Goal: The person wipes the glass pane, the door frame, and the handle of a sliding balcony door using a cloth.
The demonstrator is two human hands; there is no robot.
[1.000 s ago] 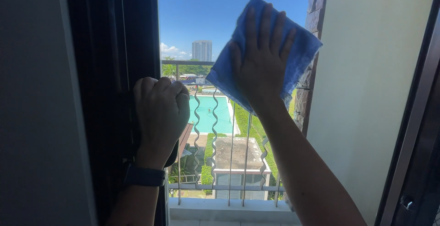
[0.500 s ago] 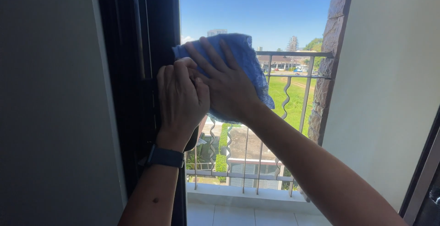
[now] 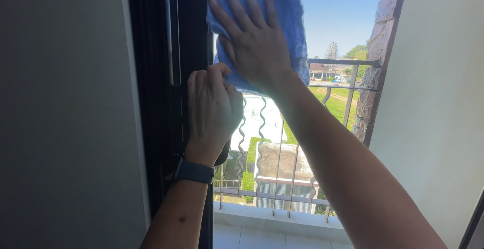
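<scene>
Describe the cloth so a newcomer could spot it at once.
Start at the dark window frame on the left and look to the glass pane beside it. The blue cloth is near the top, pressed flat under the right hand, the only soft blue fabric there.

Right hand (image 3: 254,42) presses blue cloth (image 3: 290,17) (flat) on glass; left hand (image 3: 212,110) apparently grips frame (image 3: 191,37).

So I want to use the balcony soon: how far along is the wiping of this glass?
Done: hard to judge; the clear glass pane shows no obvious smears below the cloth. In hand: the right hand presses a blue fabric cloth flat near the top, beside the dark frame, while the left hand grips the frame's handle. Left: cannot tell.
</scene>
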